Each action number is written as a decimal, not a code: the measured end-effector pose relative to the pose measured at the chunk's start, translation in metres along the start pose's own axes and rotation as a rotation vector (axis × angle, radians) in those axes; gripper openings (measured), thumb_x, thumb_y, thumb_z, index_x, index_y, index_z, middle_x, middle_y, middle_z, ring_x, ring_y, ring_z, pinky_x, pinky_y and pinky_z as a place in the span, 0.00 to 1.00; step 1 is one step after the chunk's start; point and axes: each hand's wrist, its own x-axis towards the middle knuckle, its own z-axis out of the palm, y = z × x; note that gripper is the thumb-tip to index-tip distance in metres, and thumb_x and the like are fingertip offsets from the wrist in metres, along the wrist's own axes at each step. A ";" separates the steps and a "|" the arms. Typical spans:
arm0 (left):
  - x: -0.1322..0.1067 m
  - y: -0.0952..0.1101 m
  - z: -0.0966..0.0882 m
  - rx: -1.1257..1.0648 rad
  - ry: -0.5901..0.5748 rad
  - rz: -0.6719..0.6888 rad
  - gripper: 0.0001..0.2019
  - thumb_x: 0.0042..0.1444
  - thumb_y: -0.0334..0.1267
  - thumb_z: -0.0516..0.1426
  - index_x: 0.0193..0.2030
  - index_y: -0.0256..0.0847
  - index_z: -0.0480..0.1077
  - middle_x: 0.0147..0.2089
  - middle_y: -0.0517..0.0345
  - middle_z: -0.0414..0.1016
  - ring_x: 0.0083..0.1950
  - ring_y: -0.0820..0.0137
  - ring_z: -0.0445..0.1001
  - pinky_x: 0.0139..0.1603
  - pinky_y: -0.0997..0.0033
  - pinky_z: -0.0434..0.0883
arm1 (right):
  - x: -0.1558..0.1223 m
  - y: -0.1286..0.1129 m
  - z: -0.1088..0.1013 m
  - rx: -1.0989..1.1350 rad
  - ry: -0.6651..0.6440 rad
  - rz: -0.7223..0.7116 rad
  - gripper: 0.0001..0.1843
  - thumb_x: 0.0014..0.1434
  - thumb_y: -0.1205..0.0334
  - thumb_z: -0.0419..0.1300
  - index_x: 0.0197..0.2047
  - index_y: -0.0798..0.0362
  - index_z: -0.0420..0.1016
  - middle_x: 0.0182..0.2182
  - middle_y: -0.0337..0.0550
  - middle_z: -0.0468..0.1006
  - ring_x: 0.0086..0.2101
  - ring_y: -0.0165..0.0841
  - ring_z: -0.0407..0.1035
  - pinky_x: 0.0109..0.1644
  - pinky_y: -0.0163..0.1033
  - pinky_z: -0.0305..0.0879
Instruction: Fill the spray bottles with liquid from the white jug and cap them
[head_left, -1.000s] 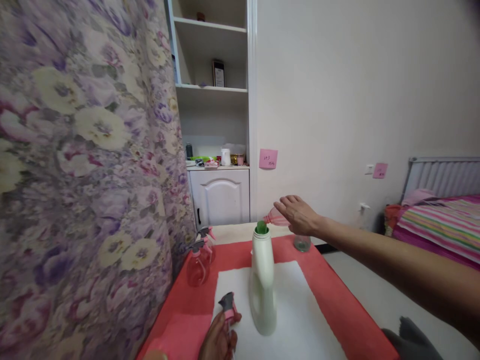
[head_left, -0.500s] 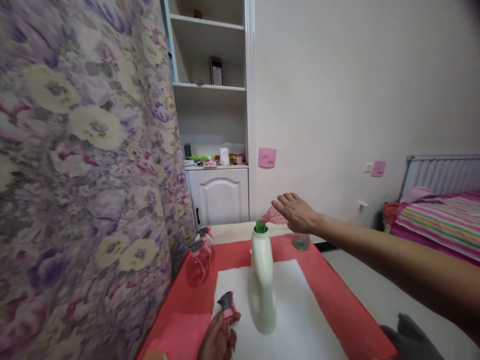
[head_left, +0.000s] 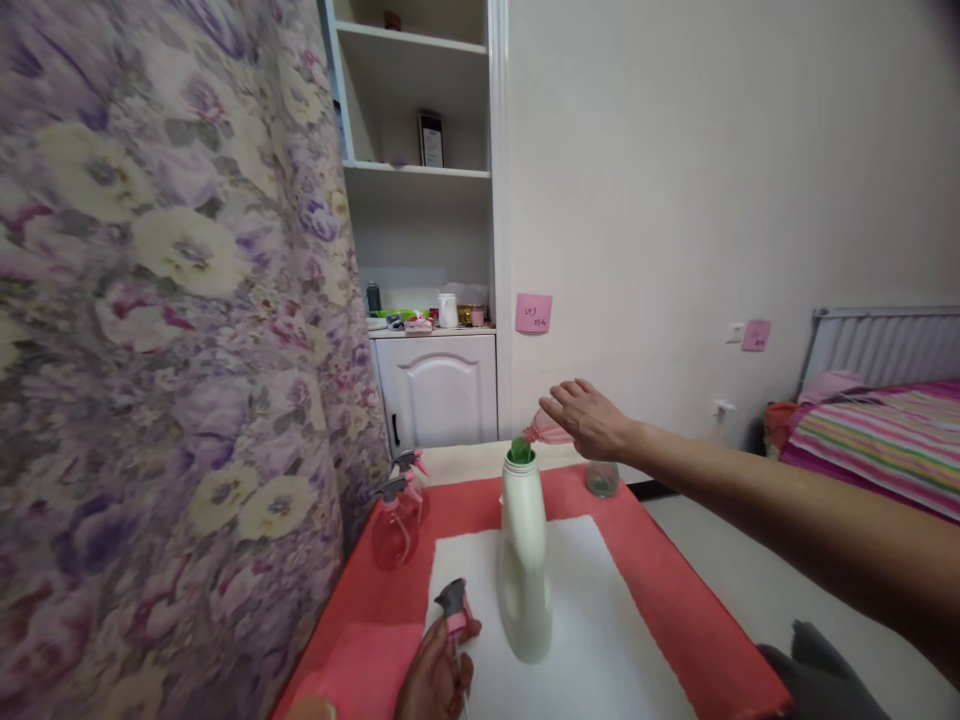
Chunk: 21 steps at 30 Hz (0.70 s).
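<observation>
My right hand (head_left: 589, 420) is wrapped over a clear pink spray bottle body (head_left: 551, 428), tipped on its side with its neck at the mouth of a large jug. That pale green jug (head_left: 527, 570) stands upright on white paper, a green spout (head_left: 520, 449) in its opening. Low in front, my left hand (head_left: 435, 672) grips a grey and pink spray nozzle (head_left: 454, 602) by its collar, its thin tube hanging down. Whether liquid flows from the tilted bottle I cannot make out.
Spray bottles (head_left: 394, 530) with pink triggers stand at the table's left edge. A glass jar (head_left: 601, 480) sits at the back right. The white paper (head_left: 600, 600) lies on a red cloth (head_left: 667, 590). A floral curtain (head_left: 187, 350) hangs close on the left.
Almost nothing differs. The view has shifted very slightly; both hands keep their holds, and the bottle stays tilted at the jug's mouth.
</observation>
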 end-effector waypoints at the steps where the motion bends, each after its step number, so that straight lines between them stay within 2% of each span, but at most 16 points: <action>1: -0.001 0.000 0.000 0.006 0.005 -0.004 0.30 0.54 0.42 0.63 0.63 0.47 0.64 0.35 0.58 0.78 0.24 0.76 0.71 0.24 0.78 0.63 | 0.000 0.000 -0.001 -0.004 -0.001 -0.003 0.34 0.44 0.74 0.61 0.57 0.58 0.62 0.47 0.54 0.70 0.46 0.46 0.61 0.51 0.46 0.54; 6: -0.002 0.001 0.001 -0.036 0.048 0.000 0.27 0.53 0.39 0.64 0.61 0.46 0.67 0.41 0.56 0.79 0.35 0.72 0.77 0.30 0.78 0.68 | 0.003 0.000 -0.005 -0.025 -0.004 -0.015 0.35 0.44 0.74 0.60 0.58 0.57 0.62 0.48 0.54 0.70 0.48 0.46 0.60 0.52 0.46 0.52; 8: -0.001 0.001 0.000 -0.035 0.061 -0.010 0.26 0.54 0.39 0.63 0.61 0.46 0.68 0.43 0.55 0.79 0.36 0.72 0.77 0.31 0.77 0.68 | 0.005 -0.001 -0.006 -0.035 -0.001 -0.020 0.34 0.45 0.74 0.60 0.57 0.58 0.62 0.48 0.55 0.70 0.48 0.47 0.60 0.53 0.47 0.52; 14: -0.002 0.002 0.001 -0.025 0.063 -0.005 0.29 0.51 0.39 0.63 0.61 0.46 0.67 0.42 0.54 0.80 0.34 0.70 0.78 0.30 0.75 0.68 | 0.008 -0.002 -0.011 -0.066 0.006 -0.049 0.33 0.45 0.74 0.60 0.56 0.58 0.63 0.48 0.55 0.70 0.48 0.47 0.61 0.55 0.49 0.51; 17: -0.004 0.002 0.003 -0.014 0.068 -0.016 0.30 0.51 0.40 0.64 0.62 0.44 0.66 0.37 0.56 0.80 0.28 0.73 0.74 0.28 0.76 0.66 | 0.011 -0.003 -0.015 -0.087 0.003 -0.067 0.30 0.47 0.73 0.60 0.56 0.58 0.64 0.47 0.55 0.71 0.48 0.47 0.61 0.56 0.50 0.50; 21: -0.006 0.003 0.006 0.036 0.032 -0.001 0.32 0.51 0.41 0.64 0.63 0.45 0.63 0.34 0.59 0.79 0.22 0.76 0.68 0.21 0.77 0.60 | 0.015 -0.005 -0.021 -0.122 0.002 -0.091 0.27 0.50 0.72 0.60 0.55 0.58 0.65 0.48 0.55 0.71 0.48 0.48 0.61 0.57 0.51 0.49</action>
